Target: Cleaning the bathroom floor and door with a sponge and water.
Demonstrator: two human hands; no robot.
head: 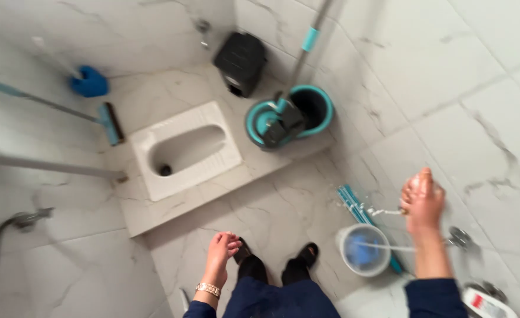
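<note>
My right hand (422, 200) is raised close to the tiled wall on the right, fingers closed around a small spray nozzle (402, 210). A thin line of water drops (369, 209) shoots left from it. Below it, a white bucket (363, 266) with something blue inside stands on the floor. My left hand (222, 248) hangs by my leg above the marble floor, fingers loosely curled and holding nothing. My feet in black sandals (308, 253) stand between the two hands.
A white squat toilet pan (154, 176) sits in a raised step ahead. Behind it stand a black bin (241, 62) and a teal mop bucket (321, 121) with its mop. A blue brush (89, 82), a squeegee (111, 123) and a wall tap (460, 237) are around.
</note>
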